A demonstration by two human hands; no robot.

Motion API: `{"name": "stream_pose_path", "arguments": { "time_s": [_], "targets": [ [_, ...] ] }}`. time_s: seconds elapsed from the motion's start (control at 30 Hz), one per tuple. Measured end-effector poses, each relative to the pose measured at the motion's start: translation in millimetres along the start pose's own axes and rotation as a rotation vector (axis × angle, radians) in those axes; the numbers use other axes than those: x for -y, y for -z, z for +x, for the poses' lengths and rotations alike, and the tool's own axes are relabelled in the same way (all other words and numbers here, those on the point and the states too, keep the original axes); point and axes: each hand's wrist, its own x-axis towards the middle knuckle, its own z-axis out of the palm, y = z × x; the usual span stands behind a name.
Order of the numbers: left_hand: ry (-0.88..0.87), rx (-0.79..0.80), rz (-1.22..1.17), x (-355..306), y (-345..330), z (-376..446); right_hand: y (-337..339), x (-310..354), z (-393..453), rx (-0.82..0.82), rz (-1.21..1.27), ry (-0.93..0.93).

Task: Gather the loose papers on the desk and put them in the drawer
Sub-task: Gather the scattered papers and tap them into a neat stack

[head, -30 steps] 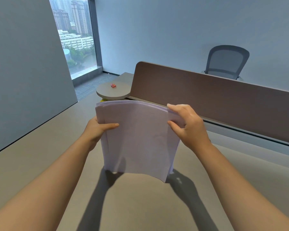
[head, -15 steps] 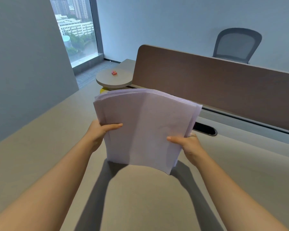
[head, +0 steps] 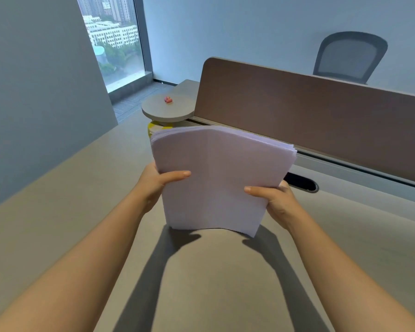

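Note:
A thick stack of white papers (head: 218, 178) stands nearly upright, its lower edge just above the beige desk (head: 58, 212). My left hand (head: 157, 182) grips the stack's left edge with the thumb across the front. My right hand (head: 277, 202) grips the lower right edge, thumb on the front sheet. The top of the stack bows away from me. No drawer is in view.
A brown divider panel (head: 309, 116) runs along the desk's far side, with a dark cable slot (head: 302, 182) below it. A small round side table (head: 168, 109) carries a small pink object (head: 168, 99). A yellow object (head: 156, 128) peeks out behind the papers. An office chair (head: 350, 57) stands beyond.
My right hand slid from the stack's top right corner down to its lower right edge. The stack stays upright between both hands and its sheets look more evenly aligned.

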Motion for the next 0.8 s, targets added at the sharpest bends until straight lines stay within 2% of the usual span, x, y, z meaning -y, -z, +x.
{"name": "stream_pose_path", "arguments": {
  "time_s": [0.17, 0.3, 0.47, 0.57, 0.63, 0.8],
  "targets": [
    [-0.045, -0.045, 0.003, -8, 4, 5, 6, 9, 5, -0.017, -0.009, 0.035],
    [0.015, -0.020, 0.016, 3, 4, 2, 8, 0, 1, -0.012, -0.067, -0.010],
    [0.008, -0.064, -0.039, -2, -12, 8, -5, 6, 7, -0.130, 0.033, -0.024],
    [-0.022, -0.048, -0.017, -5, -5, 13, 4, 13, 6, -0.078, -0.014, 0.010],
    [0.007, -0.021, 0.002, 10, -3, 10, 5, 3, 2, -0.059, -0.063, -0.022],
    [0.053, -0.091, -0.048, 30, -5, 13, -4, -9, 1, -0.145, 0.014, -0.106]
  ]
}}
